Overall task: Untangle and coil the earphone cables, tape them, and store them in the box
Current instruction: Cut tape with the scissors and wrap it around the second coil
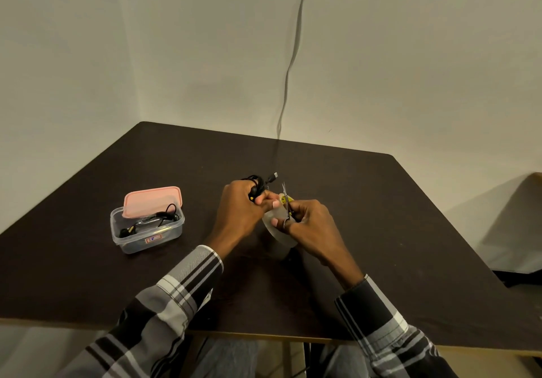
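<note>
left hand (241, 201) clamps a coiled black earphone cable (255, 185), plug (273, 176) protruding. right hand (305, 218) has fingers through small scissors (286, 201), blades raised beside the tape roll (277, 228) held between both hands. risk: blades sit near the cable; a misaligned cut could nick it, or the coil could spring loose. the clear box (146, 231), pink lid (152, 201) ajar, holds another earphone.

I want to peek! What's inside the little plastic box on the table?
Inside the box lie black earphones, coiled. The pink lid leans on its far rim and covers part of the inside, so anything beneath stays hidden.
</note>
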Demonstrator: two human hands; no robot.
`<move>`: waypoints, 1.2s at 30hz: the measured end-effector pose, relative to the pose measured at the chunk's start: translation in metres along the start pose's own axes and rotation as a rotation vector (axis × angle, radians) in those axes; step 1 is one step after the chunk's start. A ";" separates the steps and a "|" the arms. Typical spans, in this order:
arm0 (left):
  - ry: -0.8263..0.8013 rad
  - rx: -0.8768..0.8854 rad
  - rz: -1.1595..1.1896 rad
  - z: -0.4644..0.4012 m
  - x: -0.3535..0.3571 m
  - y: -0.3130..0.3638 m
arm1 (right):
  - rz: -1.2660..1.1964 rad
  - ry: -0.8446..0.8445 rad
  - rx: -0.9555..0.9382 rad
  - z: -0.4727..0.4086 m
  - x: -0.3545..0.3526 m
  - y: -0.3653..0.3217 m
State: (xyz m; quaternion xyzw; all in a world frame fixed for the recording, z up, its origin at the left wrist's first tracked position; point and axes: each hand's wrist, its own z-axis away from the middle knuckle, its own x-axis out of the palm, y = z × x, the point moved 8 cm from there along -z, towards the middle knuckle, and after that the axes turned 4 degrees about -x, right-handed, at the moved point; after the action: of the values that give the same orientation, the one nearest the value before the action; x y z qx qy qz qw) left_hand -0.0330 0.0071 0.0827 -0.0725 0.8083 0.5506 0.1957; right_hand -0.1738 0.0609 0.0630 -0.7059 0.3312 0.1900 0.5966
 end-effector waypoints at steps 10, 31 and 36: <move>-0.102 -0.001 -0.128 -0.013 -0.005 -0.005 | 0.033 -0.026 -0.011 0.000 0.003 -0.003; -0.031 0.505 -0.228 -0.004 0.022 0.005 | -0.089 -0.081 -0.014 -0.008 0.001 0.003; -0.018 0.441 -0.136 -0.007 0.022 0.002 | -0.133 -0.088 0.013 -0.007 -0.005 0.005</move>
State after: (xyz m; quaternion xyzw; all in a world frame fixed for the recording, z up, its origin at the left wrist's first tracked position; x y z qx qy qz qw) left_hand -0.0558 0.0032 0.0778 -0.0772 0.9005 0.3467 0.2508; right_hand -0.1818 0.0553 0.0643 -0.7132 0.2585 0.1787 0.6266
